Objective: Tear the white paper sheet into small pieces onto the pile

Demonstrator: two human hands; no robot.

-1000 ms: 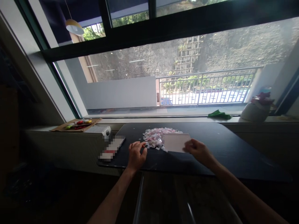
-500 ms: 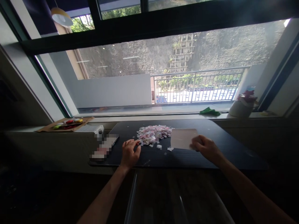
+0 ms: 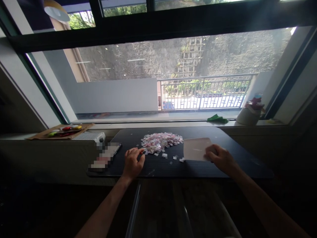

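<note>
A heap of small pale pink and white paper pieces [image 3: 159, 142] lies on the dark table [image 3: 158, 168]. My right hand [image 3: 219, 157] is closed on the right edge of a flat whitish sheet [image 3: 196, 149], which is held just right of the heap. At the heap's lower left is my left hand [image 3: 133, 162], fingers curled together; a small dark and reddish thing shows at its fingertips, too small to name. Several loose pieces [image 3: 164, 155] lie between the heap and the table's near edge.
A blurred-out flat object [image 3: 105, 158] lies on the table's left side. Beyond it are a white slatted heater [image 3: 89, 136] and brown paper [image 3: 37, 135] with colourful items. A green cloth [image 3: 218, 118] and a pale pot [image 3: 249, 114] stand along the window sill.
The view has shifted a little. The sheet in my right hand has moved slightly right, away from the heap, and more loose pieces show beside it. My left hand keeps its pose.
</note>
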